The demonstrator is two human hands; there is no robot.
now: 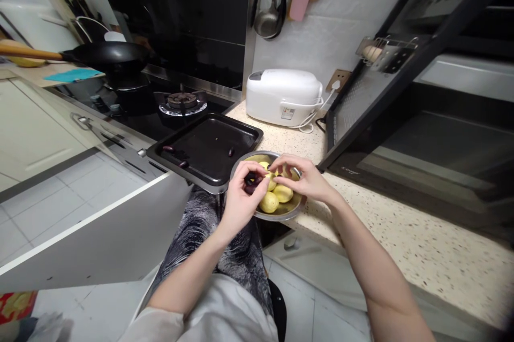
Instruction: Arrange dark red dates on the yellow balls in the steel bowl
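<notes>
A metal bowl holds several yellow, rounded pieces, possibly lemons or peeled potatoes. Dark purple pieces lie at its left side, partly behind my fingers. My left hand is over the bowl's left side, thumb and fingers curled into a pinch. From the right, my right hand meets it, its fingertips also pinched. Between both sets of fingertips is a yellow rounded piece; its exact kind is unclear. Left of the bowl, a black baking tray carries a few small dark purple pieces.
A white rice cooker stands behind the bowl. At right is an oven. The gas burner and a wok are on the hob at left. An open cabinet door juts out at lower left.
</notes>
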